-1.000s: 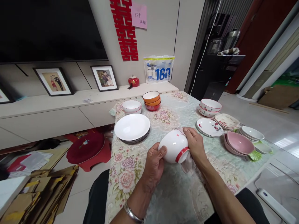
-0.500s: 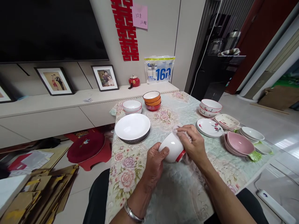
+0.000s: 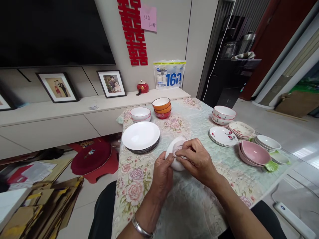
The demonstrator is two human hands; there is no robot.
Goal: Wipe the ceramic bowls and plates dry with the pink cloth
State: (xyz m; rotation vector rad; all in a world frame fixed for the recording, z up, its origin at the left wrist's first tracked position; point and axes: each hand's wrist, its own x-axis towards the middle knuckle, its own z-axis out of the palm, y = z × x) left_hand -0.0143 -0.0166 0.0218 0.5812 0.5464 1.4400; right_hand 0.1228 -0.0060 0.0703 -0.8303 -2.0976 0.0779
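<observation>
Two hands (image 3: 161,171) (image 3: 195,161), one bowl (image 3: 170,148), one cloth (image 3: 178,147)

Far left, three frames (image 3: 112,83). Far, one bag (image 3: 170,76), one red pot (image 3: 143,88), two orange bowls (image 3: 161,106), one red bowl (image 3: 162,115). Right, two flowered bowls (image 3: 223,116), two pink bowls (image 3: 256,154). Left, one stool (image 3: 91,156).

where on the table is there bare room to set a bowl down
Widest: the table's middle, between the orange bowls, the flowered plates and the right hand. Another: near left, between the white plates, the left hand and the left edge. Crowded: the right, where flowered plates, pink bowls and other dishes bunch together.
</observation>
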